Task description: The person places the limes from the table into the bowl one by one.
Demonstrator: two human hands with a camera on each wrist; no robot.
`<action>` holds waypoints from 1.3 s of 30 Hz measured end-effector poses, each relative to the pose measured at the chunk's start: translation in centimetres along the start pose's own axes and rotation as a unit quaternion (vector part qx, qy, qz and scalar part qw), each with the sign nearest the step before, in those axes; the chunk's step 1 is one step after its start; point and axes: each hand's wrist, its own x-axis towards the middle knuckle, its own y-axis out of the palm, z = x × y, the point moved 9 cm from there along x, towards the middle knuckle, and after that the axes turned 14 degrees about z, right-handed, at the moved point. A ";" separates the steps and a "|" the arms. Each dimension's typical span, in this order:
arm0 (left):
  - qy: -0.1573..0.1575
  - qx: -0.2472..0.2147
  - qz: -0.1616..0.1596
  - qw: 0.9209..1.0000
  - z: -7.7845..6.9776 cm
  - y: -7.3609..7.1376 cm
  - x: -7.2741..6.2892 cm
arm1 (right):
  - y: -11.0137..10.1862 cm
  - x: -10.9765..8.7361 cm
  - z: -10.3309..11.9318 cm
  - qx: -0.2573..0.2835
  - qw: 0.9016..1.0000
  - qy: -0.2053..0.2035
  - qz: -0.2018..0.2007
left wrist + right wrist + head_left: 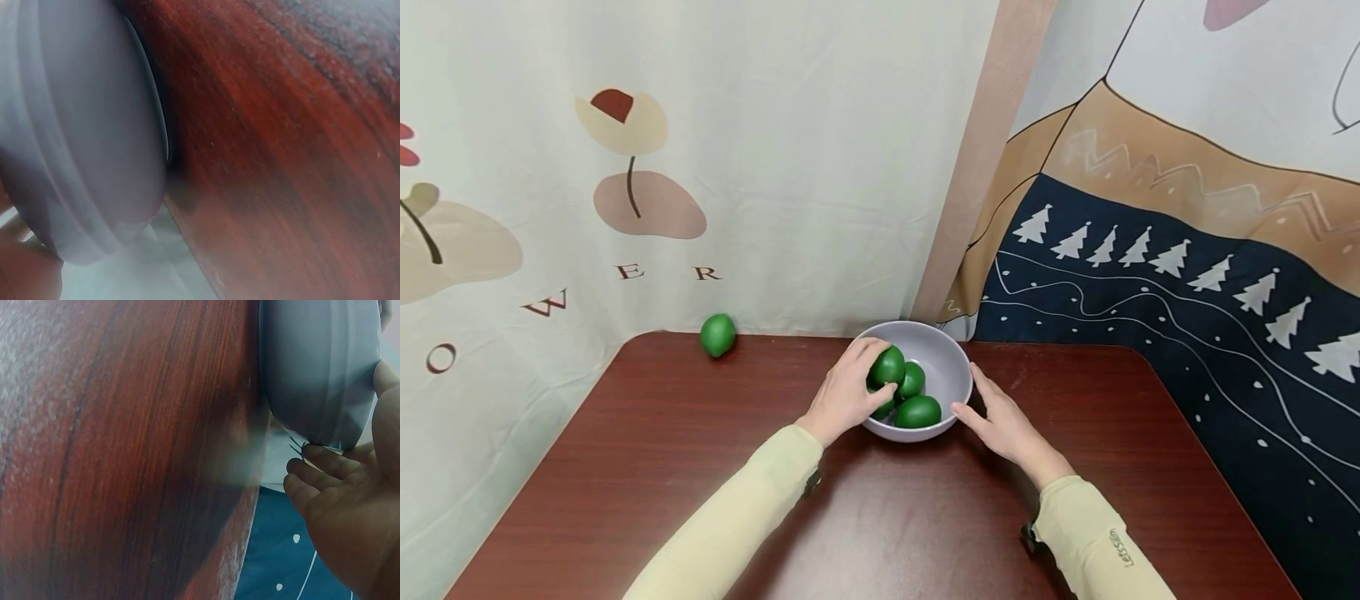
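A grey bowl [951,367] stands near the table's back edge with several green limes in it. My left hand [848,387] reaches over its left rim and grips one lime [888,365] between fingers and thumb. Two other limes, one in the middle [913,380] and one at the front [918,412], lie beside it; another is partly hidden under the hand. My right hand [1007,423] rests against the bowl's right side, fingers fairly straight along the outer wall, thumb near the rim. In the right wrist view those fingers [331,464] touch the bowl's wall [312,369].
A single lime [718,335] sits at the back left of the brown wooden table [700,467]. Behind the table hang a pale printed curtain [820,167] and a dark blue cloth with white trees [1120,292].
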 end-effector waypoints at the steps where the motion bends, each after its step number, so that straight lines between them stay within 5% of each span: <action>1: 0.000 0.000 0.003 1.000 0.0 0.1 0.0 | 0.0 0.0 0.0 0.000 1.000 0.000 0.000; 25: 0.003 0.045 0.076 0.996 -0.6 1.3 0.6 | -0.2 -0.2 0.4 -0.016 1.000 -0.018 -0.018; 39: 0.023 0.097 0.125 0.987 -1.3 2.0 1.3 | -0.2 -0.2 0.4 -0.013 1.000 -0.021 -0.018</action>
